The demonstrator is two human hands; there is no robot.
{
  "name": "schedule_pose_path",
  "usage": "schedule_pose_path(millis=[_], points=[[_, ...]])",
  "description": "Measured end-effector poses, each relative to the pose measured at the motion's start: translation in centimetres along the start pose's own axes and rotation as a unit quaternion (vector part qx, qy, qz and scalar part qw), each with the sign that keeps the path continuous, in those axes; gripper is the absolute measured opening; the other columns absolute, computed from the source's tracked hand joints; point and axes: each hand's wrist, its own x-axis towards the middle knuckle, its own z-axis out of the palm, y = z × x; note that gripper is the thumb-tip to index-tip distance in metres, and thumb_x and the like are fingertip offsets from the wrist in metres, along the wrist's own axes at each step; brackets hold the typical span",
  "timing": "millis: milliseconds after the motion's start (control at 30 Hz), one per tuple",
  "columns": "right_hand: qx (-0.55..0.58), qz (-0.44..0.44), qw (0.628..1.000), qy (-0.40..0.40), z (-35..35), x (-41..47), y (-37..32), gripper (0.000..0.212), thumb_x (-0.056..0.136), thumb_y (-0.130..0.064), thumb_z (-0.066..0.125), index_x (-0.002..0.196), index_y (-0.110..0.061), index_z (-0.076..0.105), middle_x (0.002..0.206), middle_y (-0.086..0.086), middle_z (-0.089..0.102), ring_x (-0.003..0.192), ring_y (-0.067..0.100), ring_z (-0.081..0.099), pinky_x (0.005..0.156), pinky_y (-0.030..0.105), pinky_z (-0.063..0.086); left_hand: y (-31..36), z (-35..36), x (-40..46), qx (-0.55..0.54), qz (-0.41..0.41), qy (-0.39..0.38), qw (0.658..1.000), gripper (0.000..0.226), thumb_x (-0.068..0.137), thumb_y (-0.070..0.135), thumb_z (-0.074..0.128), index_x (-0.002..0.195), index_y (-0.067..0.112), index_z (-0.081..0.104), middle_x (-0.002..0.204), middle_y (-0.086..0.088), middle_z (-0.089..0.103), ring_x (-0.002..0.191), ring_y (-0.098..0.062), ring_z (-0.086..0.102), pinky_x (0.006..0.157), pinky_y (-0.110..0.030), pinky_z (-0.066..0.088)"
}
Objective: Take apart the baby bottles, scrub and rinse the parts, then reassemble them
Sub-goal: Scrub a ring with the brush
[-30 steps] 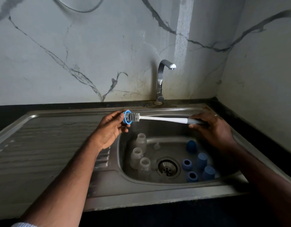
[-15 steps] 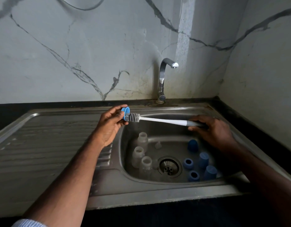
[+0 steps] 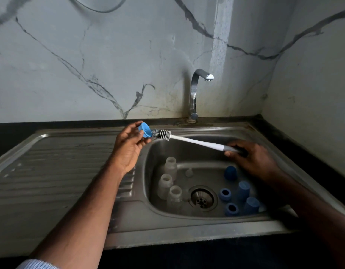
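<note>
While three bare bottles (image 3: 166,186) and several blue caps and collars (image 3: 238,193) lay around the sink drain (image 3: 202,198), the left hand (image 3: 129,146) pinched a blue collar ring (image 3: 144,129) above the drain, right-hand (image 3: 253,158) fingers clamped on the bottle brush (image 3: 189,140); rinsing and reassembly apparently remained.

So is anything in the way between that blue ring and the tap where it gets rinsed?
Nothing visible blocks it. The blue ring, pinched in the left hand, sits left of and below the tap, with open air between. Only the brush, held by the right hand, touches it.
</note>
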Motion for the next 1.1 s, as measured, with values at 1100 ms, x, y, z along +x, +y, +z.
schedule_pose_path(millis=[1100], points=[[0.015, -0.047, 0.999, -0.014, 1.8, 1.0, 1.1, 0.069, 0.082, -0.086, 0.035, 0.128, -0.040, 0.057, 0.111, -0.014, 0.065, 0.098, 0.003, 0.063, 0.083, 0.031, 0.054, -1.1, 2.1, -0.6, -0.078, -0.072, -0.055, 0.993, 0.059, 0.064, 0.024, 0.088, 0.112, 0.002, 0.063, 0.108, -0.017, 0.072, 0.099, -0.031, 0.072, 0.081, -0.032, 0.058]])
